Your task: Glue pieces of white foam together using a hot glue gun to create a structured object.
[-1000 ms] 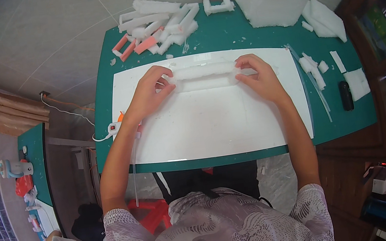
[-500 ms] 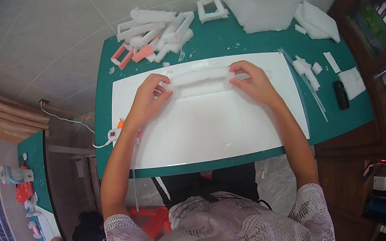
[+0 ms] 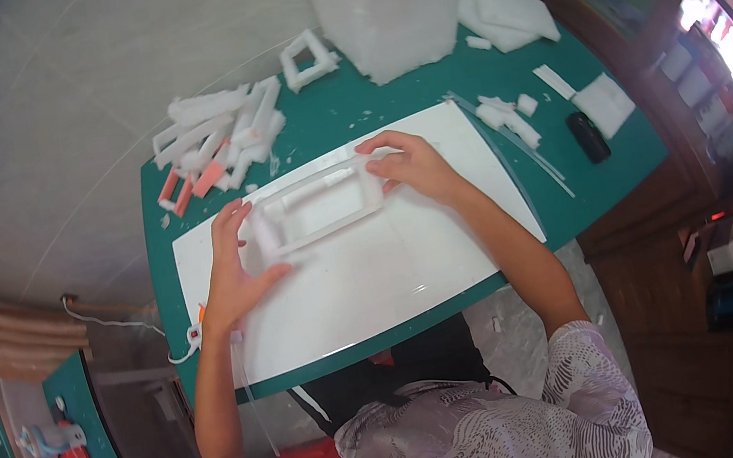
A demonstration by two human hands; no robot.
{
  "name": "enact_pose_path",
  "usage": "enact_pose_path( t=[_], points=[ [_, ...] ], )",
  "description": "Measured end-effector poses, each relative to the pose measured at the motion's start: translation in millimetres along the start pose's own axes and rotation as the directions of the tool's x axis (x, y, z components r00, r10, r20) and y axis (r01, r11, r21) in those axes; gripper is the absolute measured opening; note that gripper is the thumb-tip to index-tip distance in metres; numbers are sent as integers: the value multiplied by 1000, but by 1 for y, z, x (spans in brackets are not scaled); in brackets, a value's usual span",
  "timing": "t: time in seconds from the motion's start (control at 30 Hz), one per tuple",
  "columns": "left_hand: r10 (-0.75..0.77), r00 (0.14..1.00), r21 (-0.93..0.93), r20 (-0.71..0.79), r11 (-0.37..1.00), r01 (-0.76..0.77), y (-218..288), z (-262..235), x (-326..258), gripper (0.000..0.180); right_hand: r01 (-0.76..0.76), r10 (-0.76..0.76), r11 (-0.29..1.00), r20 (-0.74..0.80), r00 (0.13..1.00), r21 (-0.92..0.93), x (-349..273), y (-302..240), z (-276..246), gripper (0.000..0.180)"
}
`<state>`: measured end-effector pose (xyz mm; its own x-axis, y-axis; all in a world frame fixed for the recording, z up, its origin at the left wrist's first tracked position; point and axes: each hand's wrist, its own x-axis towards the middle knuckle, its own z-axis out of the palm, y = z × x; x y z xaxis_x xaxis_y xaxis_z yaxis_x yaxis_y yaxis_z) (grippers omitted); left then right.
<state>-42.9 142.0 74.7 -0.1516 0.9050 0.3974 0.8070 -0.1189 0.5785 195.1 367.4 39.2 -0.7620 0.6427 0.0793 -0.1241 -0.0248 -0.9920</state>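
- Left hand (image 3: 234, 269) grips the left end of a white foam frame (image 3: 311, 211), mid-frame.
- Right hand (image 3: 414, 164) grips its right end.
- Frame lies on a white board (image 3: 374, 276).

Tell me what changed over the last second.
The white foam frame now lies slanted on the white board instead of level, though the camera also tilted. The left hand now grips its left end, the right hand its right end. The foam pieces on the green table stayed put.
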Motion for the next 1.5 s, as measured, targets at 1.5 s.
enact_pose_path(
  t=[1.5],
  points=[
    [-103, 974, -41, -202, 994, 97, -4, -30, 6, 73, -12, 11, 979, -6, 1000, -202, 2, 8, -1, 29]
  ],
)
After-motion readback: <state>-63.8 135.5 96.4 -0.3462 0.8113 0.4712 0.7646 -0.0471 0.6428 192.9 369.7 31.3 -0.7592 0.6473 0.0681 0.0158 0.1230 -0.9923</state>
